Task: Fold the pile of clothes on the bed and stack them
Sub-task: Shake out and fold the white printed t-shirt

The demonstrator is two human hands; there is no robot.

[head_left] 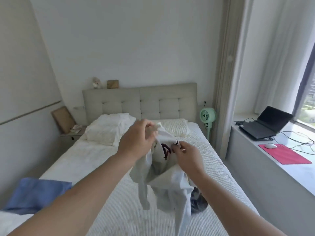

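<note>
In the middle of the frame, above the bed (119, 193), both hands hold up one pale grey shirt (167, 181) with dark red lettering; the left hand (136, 142) pinches the cloth near its top edge, and the right hand (186, 154) grips it just beside the print, so each grip is closed on the same garment. The rest of the shirt hangs bunched and twisted, its lower part trailing toward the bedcover. The likely trouble is that a sleeve stays turned inside the bundle, so the shirt would fold lopsided; the narrow pinch could also slip and drop it in a heap. It could also land on the dark garment (198, 201) lying below it at lower right and drag it along. Counted: one shirt in hand, one dark garment half hidden, one blue piece of cloth (36, 193) at lower left, two pillows (109, 128) at the headboard. Whether more clothes lie out of view I cannot tell.
</note>
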